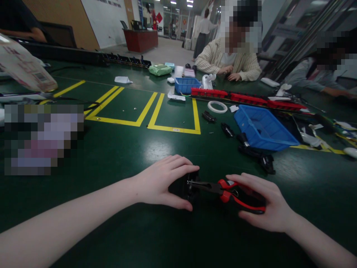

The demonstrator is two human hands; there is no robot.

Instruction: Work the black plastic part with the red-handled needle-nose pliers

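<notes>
My right hand (263, 199) is closed around the red and black handles of long-nose pliers (230, 190). Their dark jaws point left and reach a small black part (193, 186) on the dark green table; a tiny shiny piece shows at the tips, too small to name. With thumb and fingers bent round its edges, my left hand (164, 180) grips this black part from the left. Shadow and the left fingers hide much of the part, so its exact kind cannot be made out.
Right of the middle stands a blue bin (264, 128) with several black parts (251, 149) beside it. Behind are a roll of white tape (217, 107), a long red strip (245, 98) and a smaller blue bin (186, 85). Yellow tape (174, 129) marks the table. A person (228, 63) sits opposite.
</notes>
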